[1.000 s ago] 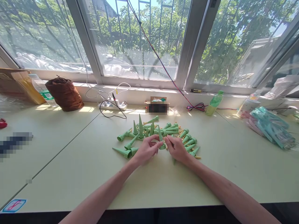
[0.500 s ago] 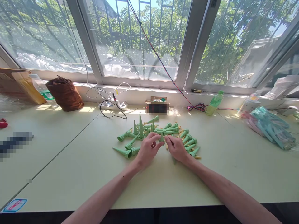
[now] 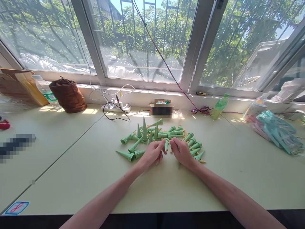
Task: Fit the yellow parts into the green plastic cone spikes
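My left hand (image 3: 154, 152) pinches a green cone-shaped plastic spike (image 3: 166, 145) between thumb and fingers, its tip pointing down. Close beside it, my right hand (image 3: 180, 150) is closed with thumb and forefinger together near the spike's wide end. What those fingers hold is too small to make out. A green tip (image 3: 179, 165) shows below the right hand; whether it is held or lying on the table cannot be told. Several similar green spikes (image 3: 135, 144) lie left of the hands, a few standing upright (image 3: 145, 129). More lie on the right (image 3: 195, 145), among small yellow pieces (image 3: 202, 161).
Behind the pile stand a small box (image 3: 162, 109) and a power strip (image 3: 115, 107) with cables. A brown pouch (image 3: 68, 95) and clear bottle (image 3: 49, 92) are at back left. A green bottle (image 3: 220, 106) and bagged gloves (image 3: 278, 132) sit to the right.
The spike in my left hand has turned from tip up to tip down. My left hand has rolled over with it, while my right hand stays nearly in place.
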`<state>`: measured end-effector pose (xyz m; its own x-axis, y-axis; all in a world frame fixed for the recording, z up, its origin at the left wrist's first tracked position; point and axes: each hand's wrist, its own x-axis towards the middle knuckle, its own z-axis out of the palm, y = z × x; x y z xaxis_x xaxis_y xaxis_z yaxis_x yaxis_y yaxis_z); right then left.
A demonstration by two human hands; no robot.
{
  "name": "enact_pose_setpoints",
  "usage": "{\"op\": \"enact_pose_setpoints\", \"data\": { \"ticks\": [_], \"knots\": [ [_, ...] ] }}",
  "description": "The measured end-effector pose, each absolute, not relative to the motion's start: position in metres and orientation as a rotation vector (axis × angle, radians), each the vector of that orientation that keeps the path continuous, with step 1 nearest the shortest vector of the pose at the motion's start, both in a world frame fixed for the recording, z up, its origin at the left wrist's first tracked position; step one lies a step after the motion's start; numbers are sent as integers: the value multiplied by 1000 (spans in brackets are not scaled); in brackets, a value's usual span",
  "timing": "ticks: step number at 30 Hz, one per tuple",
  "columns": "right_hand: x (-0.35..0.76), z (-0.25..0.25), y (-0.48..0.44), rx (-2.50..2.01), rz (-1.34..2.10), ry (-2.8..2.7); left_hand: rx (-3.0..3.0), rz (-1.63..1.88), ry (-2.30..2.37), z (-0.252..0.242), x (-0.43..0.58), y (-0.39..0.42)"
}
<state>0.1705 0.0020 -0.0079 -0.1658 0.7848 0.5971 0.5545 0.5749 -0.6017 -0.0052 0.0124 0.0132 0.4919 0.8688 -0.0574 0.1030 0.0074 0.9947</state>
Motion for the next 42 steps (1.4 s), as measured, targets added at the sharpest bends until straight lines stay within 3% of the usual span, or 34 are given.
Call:
{"op": "enact_pose_setpoints", "data": {
  "ticks": [23,33,42],
  "knots": [
    [172,-6,3,-1080,364,-1851,1676,929,883,13,-11,14],
    [172,-2,0,-1055,396,-1864,2021,1180,872,9,-13,17],
    [169,-1,1,-1087,320,-1871,2216,1173,898,7,-13,15]
  ]
}}
